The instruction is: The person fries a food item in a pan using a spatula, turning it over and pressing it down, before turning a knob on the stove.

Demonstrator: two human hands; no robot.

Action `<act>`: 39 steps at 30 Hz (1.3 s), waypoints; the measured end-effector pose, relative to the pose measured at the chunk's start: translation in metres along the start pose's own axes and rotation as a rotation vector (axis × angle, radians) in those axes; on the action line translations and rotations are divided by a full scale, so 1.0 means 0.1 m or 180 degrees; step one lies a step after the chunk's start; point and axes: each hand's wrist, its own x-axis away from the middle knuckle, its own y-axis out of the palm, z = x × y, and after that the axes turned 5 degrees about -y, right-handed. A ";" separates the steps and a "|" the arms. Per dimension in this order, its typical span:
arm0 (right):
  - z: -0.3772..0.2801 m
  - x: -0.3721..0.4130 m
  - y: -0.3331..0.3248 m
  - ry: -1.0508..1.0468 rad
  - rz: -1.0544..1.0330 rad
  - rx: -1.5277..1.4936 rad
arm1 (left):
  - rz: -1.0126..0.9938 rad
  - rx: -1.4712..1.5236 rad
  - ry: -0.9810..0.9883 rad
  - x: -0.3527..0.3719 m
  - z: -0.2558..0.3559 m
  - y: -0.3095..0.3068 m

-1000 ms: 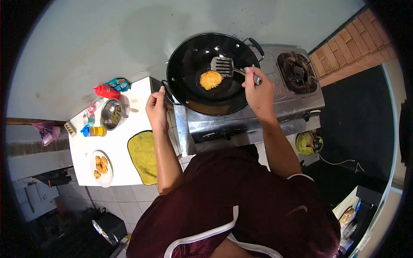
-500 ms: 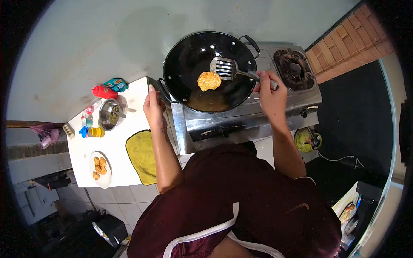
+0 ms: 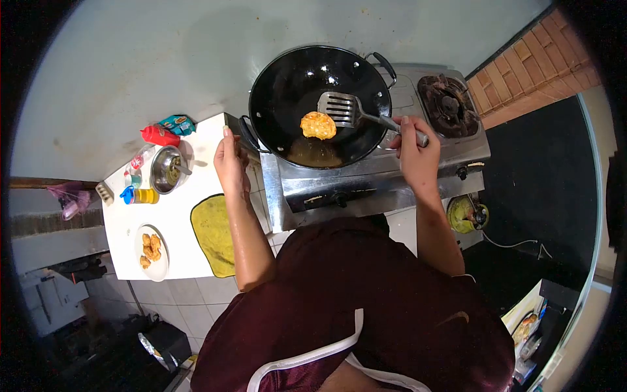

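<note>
The right hand (image 3: 420,157) closes around a slotted spatula (image 3: 386,122); the left (image 3: 230,168) lies beside the wok (image 3: 282,88), its hold indeterminable. The golden patty (image 3: 318,126) sits upper centre, by the blade; a brusque push could splash the pooled oil (image 3: 313,153).

Counter clutter and kitchen surroundings.
On the white counter (image 3: 176,219), a red bottle (image 3: 160,136) lies beside a teal packet (image 3: 177,125) near the wall (image 3: 144,72), while a blue-capped bottle with yellow contents (image 3: 139,195) lies nearer the far left edge; a yellow-green cloth (image 3: 213,235) with a dark border (bright against all that white) spreads at the right side. A translucent purple bag (image 3: 70,198) is just past the counter's left end. At the right, a yellow-green gas cylinder (image 3: 461,214) is on the floor, and orange-brown brickwork (image 3: 532,73) runs above a black surface (image 3: 529,163).
</note>
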 end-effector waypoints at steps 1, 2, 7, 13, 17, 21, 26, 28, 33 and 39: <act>0.00 0.01 0.01 0.0002 0.0008 -0.0002 | 0.0018 0.0045 -0.0016 0.00 0.01 0.01; -0.01 0.03 0.02 -0.0057 0.0068 -0.0059 | 0.0029 0.0094 -0.0031 -0.01 0.02 0.02; -0.05 0.08 -0.04 0.0045 -0.0003 -0.0008 | -0.0155 0.0214 -0.0026 0.01 0.03 0.04; -0.06 0.17 -0.07 -0.0069 -0.0120 -0.0063 | -0.0155 0.0221 -0.0054 0.03 0.00 0.07; -0.06 0.20 -0.05 -0.0037 -0.0143 -0.0081 | -0.0162 0.0286 -0.0059 0.04 -0.01 0.02; -0.04 0.15 -0.05 -0.0179 0.0008 0.0092 | -0.0116 0.0284 -0.0010 0.05 0.02 0.03; -0.08 0.04 0.09 -0.0582 -0.0059 0.0270 | -0.0091 0.0284 -0.0055 0.05 -0.02 0.04; -0.09 0.05 0.17 -0.0682 -0.0070 0.0205 | -0.0099 0.0300 -0.0051 0.05 -0.04 0.03; -0.01 0.10 0.28 -0.1148 -0.0450 0.0402 | 0.0071 0.0217 -0.0042 0.10 -0.03 0.02; 0.06 0.09 0.37 -0.1209 -0.0656 0.0447 | -0.0050 0.0258 -0.0073 0.09 -0.04 -0.02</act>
